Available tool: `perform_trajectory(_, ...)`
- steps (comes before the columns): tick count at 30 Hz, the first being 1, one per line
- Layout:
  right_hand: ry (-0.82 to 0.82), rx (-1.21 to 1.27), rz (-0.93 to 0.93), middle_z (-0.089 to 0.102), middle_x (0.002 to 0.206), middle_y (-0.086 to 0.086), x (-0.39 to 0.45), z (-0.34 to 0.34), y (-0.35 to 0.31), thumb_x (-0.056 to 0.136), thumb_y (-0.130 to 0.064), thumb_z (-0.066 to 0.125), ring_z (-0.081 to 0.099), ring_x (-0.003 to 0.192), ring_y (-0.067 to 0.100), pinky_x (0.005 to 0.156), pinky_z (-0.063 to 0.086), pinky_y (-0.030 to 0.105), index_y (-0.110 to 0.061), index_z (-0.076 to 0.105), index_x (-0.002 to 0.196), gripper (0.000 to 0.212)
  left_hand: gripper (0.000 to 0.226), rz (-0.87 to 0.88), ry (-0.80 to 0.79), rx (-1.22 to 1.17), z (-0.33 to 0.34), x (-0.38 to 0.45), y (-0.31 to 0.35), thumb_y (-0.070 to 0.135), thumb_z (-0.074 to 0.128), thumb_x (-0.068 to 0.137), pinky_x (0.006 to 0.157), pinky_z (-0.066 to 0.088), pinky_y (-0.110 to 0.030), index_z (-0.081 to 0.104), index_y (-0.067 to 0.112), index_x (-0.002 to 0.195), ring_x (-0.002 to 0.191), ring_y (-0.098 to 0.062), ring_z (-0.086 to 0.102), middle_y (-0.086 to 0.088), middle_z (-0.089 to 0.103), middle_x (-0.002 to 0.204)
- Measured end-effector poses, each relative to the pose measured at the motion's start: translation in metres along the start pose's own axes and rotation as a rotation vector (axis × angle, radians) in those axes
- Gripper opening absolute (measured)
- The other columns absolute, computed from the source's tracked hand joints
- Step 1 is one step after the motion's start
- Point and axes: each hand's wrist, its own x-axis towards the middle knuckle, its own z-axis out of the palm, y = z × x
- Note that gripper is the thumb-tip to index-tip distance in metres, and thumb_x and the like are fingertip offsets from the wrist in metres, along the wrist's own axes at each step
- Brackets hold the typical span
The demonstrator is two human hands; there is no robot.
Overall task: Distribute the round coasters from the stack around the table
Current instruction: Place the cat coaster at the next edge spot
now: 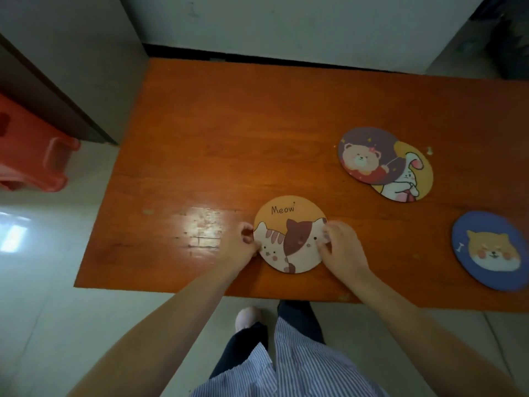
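Note:
An orange round coaster with cats and the word "Meow" (289,233) lies near the front edge of the orange wooden table (214,138). My left hand (243,245) pinches its left rim and my right hand (342,247) grips its right rim. At the right, a purple bear coaster (363,151) partly overlaps a yellow rabbit coaster (412,179). A blue dog coaster (489,250) lies alone at the far right near the front edge.
A red plastic stool (31,150) stands on the floor to the left of the table. A dark cabinet side (57,104) rises behind it. The white wall (286,27) runs along the table's far edge.

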Motion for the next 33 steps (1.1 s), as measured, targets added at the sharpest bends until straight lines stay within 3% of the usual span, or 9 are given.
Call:
perform_trajectory(3, 0.080, 0.049, 0.266, 0.054, 0.124, 0.013, 0.003, 0.005, -0.008, 0.089, -0.023, 0.059, 0.046, 0.117, 0.027, 0.094, 0.043, 0.034, -0.006, 0.052, 0.119, 0.035, 0.031, 0.090, 0.041, 0.115, 0.000, -0.004, -0.002, 0.009, 0.068, 0.076, 0.060, 0.051, -0.028, 0.056, 0.016, 0.104, 0.072, -0.020, 0.065, -0.003, 0.064, 0.076)
perform_trajectory(7, 0.102, 0.309, 0.514, 0.059, 0.120, 0.014, 0.017, 0.011, -0.019, 0.084, -0.013, 0.063, 0.056, 0.108, 0.027, 0.086, 0.051, 0.036, -0.007, 0.055, 0.118, 0.035, 0.030, 0.099, 0.077, 0.168, 0.003, -0.006, 0.003, 0.009, 0.067, 0.076, 0.062, 0.044, -0.029, 0.056, 0.016, 0.103, 0.075, -0.021, 0.062, -0.002, 0.061, 0.076)
perform_trajectory(10, 0.157, 0.415, 0.635, 0.063, 0.115, 0.014, 0.025, 0.008, -0.020, 0.084, -0.005, 0.060, 0.060, 0.099, 0.026, 0.068, 0.047, 0.030, -0.007, 0.059, 0.111, 0.028, 0.029, 0.089, 0.090, 0.190, 0.003, -0.008, 0.005, 0.008, 0.067, 0.076, 0.062, 0.043, -0.028, 0.057, 0.015, 0.103, 0.076, -0.020, 0.059, -0.005, 0.062, 0.079)
perform_trajectory(14, 0.191, 0.359, 0.539, 0.066, 0.112, 0.013, 0.028, 0.006, -0.020, 0.085, -0.001, 0.059, 0.056, 0.090, 0.018, 0.057, 0.039, 0.016, -0.005, 0.064, 0.107, 0.023, 0.027, 0.092, 0.112, 0.181, 0.005, -0.012, 0.004, 0.008, 0.066, 0.076, 0.063, 0.042, -0.027, 0.058, 0.014, 0.102, 0.076, -0.021, 0.060, -0.006, 0.064, 0.081)
perform_trajectory(19, 0.250, 0.384, 0.505, 0.064, 0.113, 0.013, 0.029, 0.002, -0.010, 0.088, -0.004, 0.059, 0.056, 0.104, 0.024, 0.073, 0.037, 0.021, -0.005, 0.064, 0.106, 0.019, 0.025, 0.120, 0.133, 0.127, 0.010, -0.015, 0.007, 0.008, 0.066, 0.077, 0.054, 0.037, -0.019, 0.060, 0.016, 0.100, 0.066, -0.009, 0.055, 0.009, 0.056, 0.068)
perform_trajectory(24, 0.174, 0.283, 0.438, 0.061, 0.117, 0.015, 0.030, 0.004, -0.002, 0.089, -0.006, 0.058, 0.058, 0.102, 0.024, 0.064, 0.041, 0.017, -0.004, 0.062, 0.110, 0.022, 0.029, 0.073, 0.137, 0.220, 0.014, -0.013, 0.016, 0.007, 0.066, 0.076, 0.071, 0.048, -0.032, 0.060, 0.009, 0.104, 0.082, -0.025, 0.064, -0.011, 0.068, 0.087)
perform_trajectory(28, 0.096, 0.112, 0.387, 0.059, 0.122, 0.012, 0.030, 0.000, 0.000, 0.090, -0.015, 0.058, 0.055, 0.111, 0.026, 0.084, 0.052, 0.035, -0.009, 0.055, 0.122, 0.033, 0.023, 0.085, 0.131, 0.362, 0.013, -0.013, 0.020, 0.008, 0.062, 0.078, 0.066, 0.044, -0.030, 0.058, 0.009, 0.101, 0.087, -0.027, 0.061, -0.013, 0.068, 0.095)
perform_trajectory(33, 0.073, -0.119, 0.159, 0.053, 0.124, 0.011, 0.031, -0.001, -0.010, 0.092, -0.021, 0.051, 0.047, 0.114, 0.026, 0.091, 0.046, 0.036, -0.009, 0.053, 0.120, 0.030, 0.025, 0.129, 0.157, 0.548, 0.003, -0.016, 0.016, 0.021, 0.062, 0.081, 0.072, 0.049, -0.036, 0.057, 0.013, 0.104, 0.095, -0.028, 0.060, -0.010, 0.063, 0.108)
